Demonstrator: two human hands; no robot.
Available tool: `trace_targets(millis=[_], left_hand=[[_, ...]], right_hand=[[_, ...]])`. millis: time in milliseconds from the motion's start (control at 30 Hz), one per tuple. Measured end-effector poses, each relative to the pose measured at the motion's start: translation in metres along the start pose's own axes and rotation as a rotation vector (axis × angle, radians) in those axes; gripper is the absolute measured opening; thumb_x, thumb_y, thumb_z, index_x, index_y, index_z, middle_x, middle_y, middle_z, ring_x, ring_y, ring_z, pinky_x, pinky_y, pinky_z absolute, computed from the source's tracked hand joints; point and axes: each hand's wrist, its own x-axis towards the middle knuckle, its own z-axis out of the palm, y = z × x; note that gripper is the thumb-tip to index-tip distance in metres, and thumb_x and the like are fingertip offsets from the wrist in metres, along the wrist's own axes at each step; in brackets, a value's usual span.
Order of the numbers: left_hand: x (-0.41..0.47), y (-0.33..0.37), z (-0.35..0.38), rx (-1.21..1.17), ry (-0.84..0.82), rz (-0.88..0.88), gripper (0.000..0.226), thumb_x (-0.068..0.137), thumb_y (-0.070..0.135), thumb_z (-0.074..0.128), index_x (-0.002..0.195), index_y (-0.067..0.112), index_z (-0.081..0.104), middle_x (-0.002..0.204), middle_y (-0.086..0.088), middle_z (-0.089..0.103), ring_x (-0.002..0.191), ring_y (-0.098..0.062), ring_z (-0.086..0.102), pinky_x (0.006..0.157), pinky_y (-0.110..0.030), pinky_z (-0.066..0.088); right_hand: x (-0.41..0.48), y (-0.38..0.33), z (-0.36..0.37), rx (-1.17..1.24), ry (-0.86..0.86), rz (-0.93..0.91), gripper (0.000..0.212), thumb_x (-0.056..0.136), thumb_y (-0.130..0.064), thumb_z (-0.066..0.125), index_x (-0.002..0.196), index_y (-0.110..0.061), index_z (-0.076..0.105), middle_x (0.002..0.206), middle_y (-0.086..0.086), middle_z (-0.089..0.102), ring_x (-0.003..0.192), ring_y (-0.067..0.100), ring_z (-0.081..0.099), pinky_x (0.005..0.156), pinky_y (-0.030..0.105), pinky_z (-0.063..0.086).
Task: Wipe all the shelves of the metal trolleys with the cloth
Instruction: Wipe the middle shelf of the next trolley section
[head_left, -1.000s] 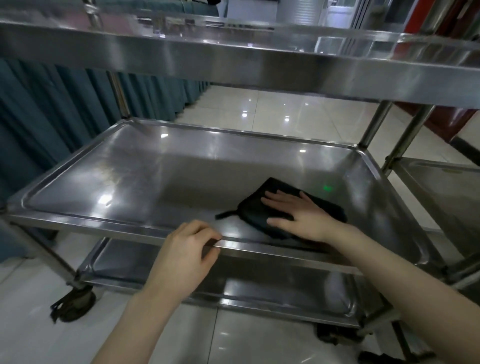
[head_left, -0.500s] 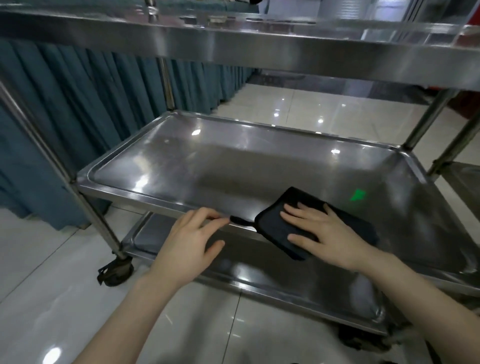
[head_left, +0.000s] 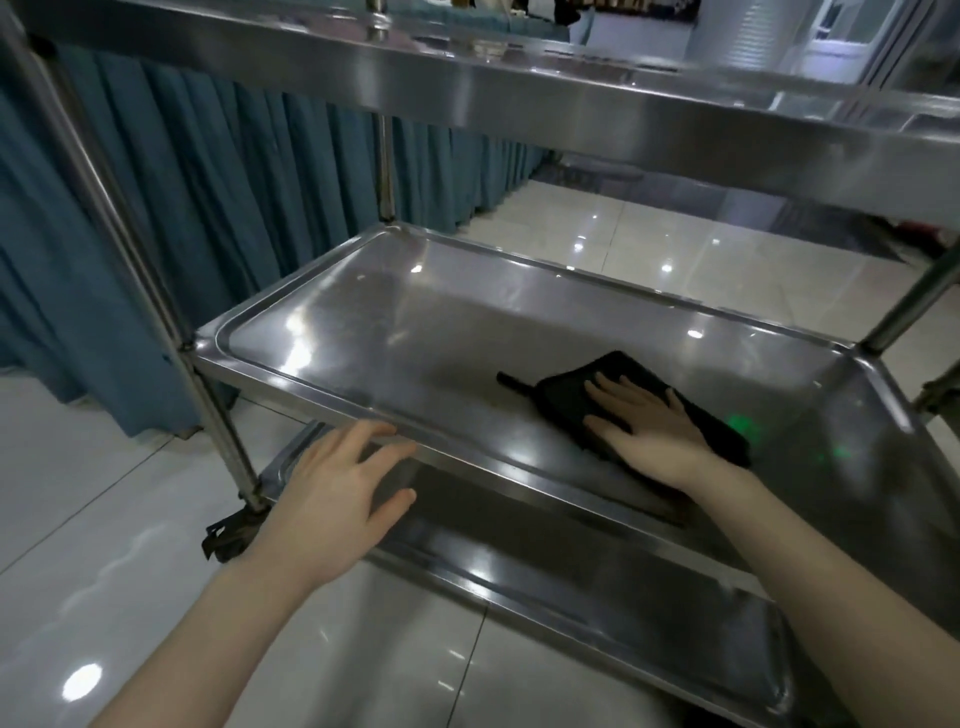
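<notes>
A steel trolley with three shelves fills the view. Its middle shelf (head_left: 395, 332) is a shallow tray at the centre. A folded black cloth (head_left: 566, 400) lies on the right half of that shelf. My right hand (head_left: 644, 431) presses flat on the cloth with straight fingers. My left hand (head_left: 337, 499) hovers spread just in front of the middle shelf's front rim, fingertips at the rim, holding nothing. The top shelf (head_left: 519, 98) runs overhead. The bottom shelf (head_left: 597, 587) sits below the hands, partly hidden by my arms.
Blue curtains (head_left: 182, 208) hang at the left behind the trolley's upright post (head_left: 156, 291). A caster wheel (head_left: 234, 530) sits on the glossy tiled floor (head_left: 104, 519). A second trolley's post (head_left: 914, 301) shows at the right edge.
My right hand has slid the cloth from the front rim back onto the shelf. My left hand has let go of the rim and spread its fingers. The view has shifted right and lower.
</notes>
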Motion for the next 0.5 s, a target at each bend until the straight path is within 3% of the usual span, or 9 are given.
trace_targets(millis=[100,167,267,400,500], left_hand=[[0.001,-0.01,-0.002,0.042,0.02,0.053,0.046,0.088,0.047,0.047,0.125,0.024,0.061,0.127,0.001,0.053,0.111,-0.024,0.052,0.097,-0.044,0.045],[0.004,-0.014,-0.002,0.022,0.048,0.058,0.046,0.087,0.046,0.046,0.124,0.024,0.062,0.122,0.002,0.055,0.11,-0.023,0.051,0.097,-0.044,0.044],[0.008,-0.014,0.003,-0.005,0.062,0.049,0.046,0.088,0.045,0.046,0.127,0.024,0.06,0.118,0.001,0.053,0.107,-0.023,0.052,0.096,-0.041,0.044],[0.011,-0.014,0.006,-0.035,0.07,0.029,0.044,0.088,0.046,0.046,0.122,0.025,0.064,0.116,0.0,0.054,0.102,-0.023,0.055,0.092,-0.04,0.045],[0.017,-0.015,-0.001,-0.052,0.073,0.023,0.045,0.088,0.049,0.043,0.117,0.024,0.067,0.114,0.001,0.057,0.099,-0.022,0.055,0.09,-0.037,0.045]], right_hand=[[-0.043,-0.034,0.011,0.045,-0.003,-0.279,0.066,0.085,-0.08,0.013,0.146,-0.054,0.019,0.152,-0.037,0.006,0.143,-0.009,0.001,0.118,0.037,-0.004],[-0.046,-0.038,0.012,0.091,-0.041,-0.319,0.065,0.082,-0.083,0.01,0.142,-0.059,0.019,0.148,-0.043,0.005,0.142,-0.013,-0.001,0.116,0.031,-0.006],[-0.001,-0.021,0.002,0.066,-0.024,-0.191,0.062,0.088,-0.076,0.019,0.146,-0.054,0.019,0.15,-0.037,0.005,0.146,-0.004,0.003,0.118,0.037,-0.003],[0.074,-0.002,-0.007,-0.003,0.027,0.199,0.056,0.1,-0.056,0.031,0.152,-0.037,0.023,0.161,-0.017,0.011,0.15,0.012,0.007,0.119,0.052,-0.001],[0.08,-0.02,-0.002,-0.016,0.018,0.17,0.058,0.099,-0.058,0.029,0.153,-0.038,0.022,0.161,-0.018,0.01,0.15,0.012,0.007,0.119,0.053,-0.001]])
